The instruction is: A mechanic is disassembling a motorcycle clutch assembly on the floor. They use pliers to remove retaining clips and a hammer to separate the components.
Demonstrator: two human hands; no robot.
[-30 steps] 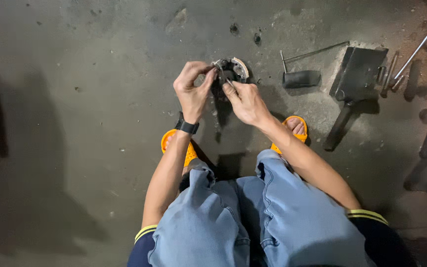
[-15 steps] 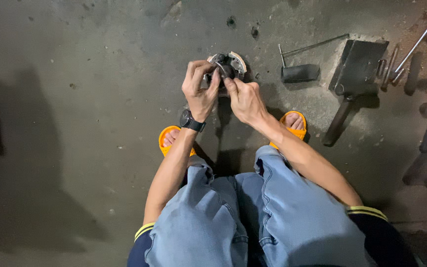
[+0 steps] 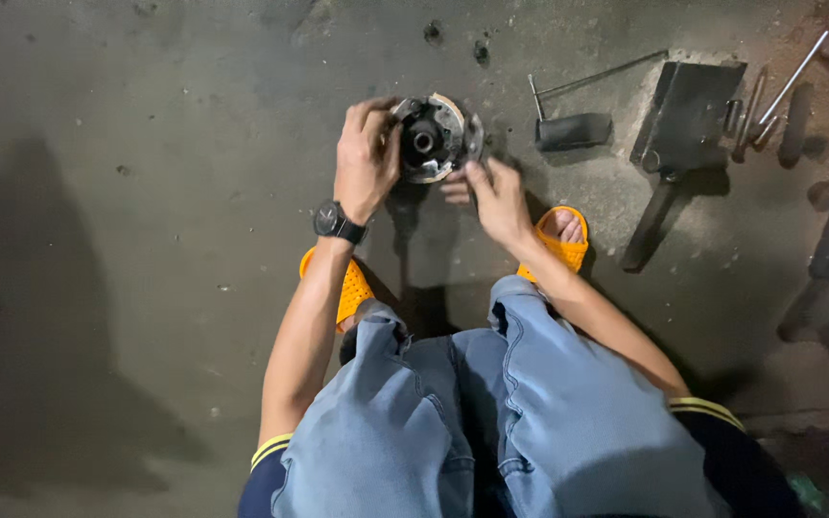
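My left hand point(image 3: 367, 158) clamps the round metal part point(image 3: 434, 137); right hand point(image 3: 496, 197), fingers loosely curled, has dropped beneath it.

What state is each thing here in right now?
Round grey metal part with a dark hub: held up off the floor.
Left hand: gripping the part's left side.
Right hand: fingertips at its lower right edge.
Black wristwatch: worn on the left wrist.
Dark flat metal plate: lying on the concrete.

orange sandals point(image 3: 560, 240), blue denim trousers point(image 3: 491, 422), black wristwatch point(image 3: 336, 223), dark silver-edged round metal part point(image 3: 434, 139), grey concrete floor point(image 3: 146, 192)
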